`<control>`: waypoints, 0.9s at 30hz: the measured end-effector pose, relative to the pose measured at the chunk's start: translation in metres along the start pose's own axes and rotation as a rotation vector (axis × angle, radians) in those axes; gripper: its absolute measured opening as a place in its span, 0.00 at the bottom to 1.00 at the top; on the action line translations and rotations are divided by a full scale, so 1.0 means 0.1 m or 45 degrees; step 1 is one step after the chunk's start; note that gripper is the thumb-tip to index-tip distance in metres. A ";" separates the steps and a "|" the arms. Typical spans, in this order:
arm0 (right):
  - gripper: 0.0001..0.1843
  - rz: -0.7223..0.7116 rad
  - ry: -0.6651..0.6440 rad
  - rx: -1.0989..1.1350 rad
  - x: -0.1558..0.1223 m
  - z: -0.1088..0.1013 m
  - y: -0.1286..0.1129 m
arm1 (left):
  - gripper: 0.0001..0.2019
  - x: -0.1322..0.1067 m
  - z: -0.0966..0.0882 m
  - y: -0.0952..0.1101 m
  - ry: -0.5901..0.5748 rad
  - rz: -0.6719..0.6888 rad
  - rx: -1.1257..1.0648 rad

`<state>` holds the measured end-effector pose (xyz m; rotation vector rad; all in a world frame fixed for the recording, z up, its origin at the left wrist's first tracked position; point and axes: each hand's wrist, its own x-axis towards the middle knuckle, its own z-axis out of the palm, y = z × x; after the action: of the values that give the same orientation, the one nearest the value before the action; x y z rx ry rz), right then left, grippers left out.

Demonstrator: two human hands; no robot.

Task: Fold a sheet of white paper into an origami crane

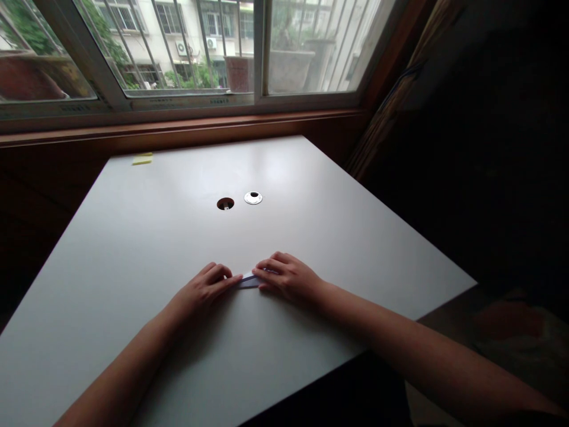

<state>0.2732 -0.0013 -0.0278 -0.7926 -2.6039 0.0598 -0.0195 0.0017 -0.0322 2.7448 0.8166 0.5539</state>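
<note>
"Head camera: where is the folded paper?"

"Between my hands, on or just above the white tabletop."

"State of each hand?"

"My left hand holds the left end at its fingertips. My right hand grasps the right end between thumb and fingers."

"Adjacent items?"

"Beyond my hands, a round cover lies just beside a round hole; yellow notes lie near the far left corner."

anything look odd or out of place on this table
Yes: the round hole in the white table, beyond the paper, is uncovered, and a silvery ring-shaped cover sits just to its right. It looks odd because such a cover would probably normally sit over the hole. I see no spills.
</note>
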 end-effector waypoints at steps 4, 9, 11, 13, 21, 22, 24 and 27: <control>0.21 0.034 0.037 0.075 -0.01 -0.04 -0.03 | 0.25 -0.01 -0.02 -0.01 -0.017 0.022 0.004; 0.20 0.057 0.060 0.176 -0.05 -0.05 -0.01 | 0.27 -0.05 -0.09 0.05 -0.107 0.043 -0.094; 0.19 0.053 0.054 0.221 -0.07 -0.04 0.02 | 0.26 -0.05 -0.12 0.12 -0.161 0.051 -0.145; 0.18 0.019 0.043 0.282 -0.08 -0.03 0.06 | 0.25 -0.03 -0.14 0.20 -0.153 0.079 -0.162; 0.17 -0.077 0.003 0.487 -0.07 -0.03 0.15 | 0.33 0.07 -0.03 0.36 -0.210 0.249 0.009; 0.18 -0.068 0.008 0.493 -0.07 -0.03 0.15 | 0.33 0.07 -0.02 0.36 -0.225 0.254 0.022; 0.17 -0.029 0.033 0.480 -0.07 -0.02 0.14 | 0.34 0.06 0.00 0.36 -0.239 0.255 0.038; 0.15 0.081 0.103 0.429 -0.05 0.01 0.08 | 0.34 0.05 0.01 0.35 -0.225 0.261 0.043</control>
<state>0.2808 0.0032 -0.0315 -0.7360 -2.4018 0.4616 0.0014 -0.0241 -0.0206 2.8767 0.5121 0.3291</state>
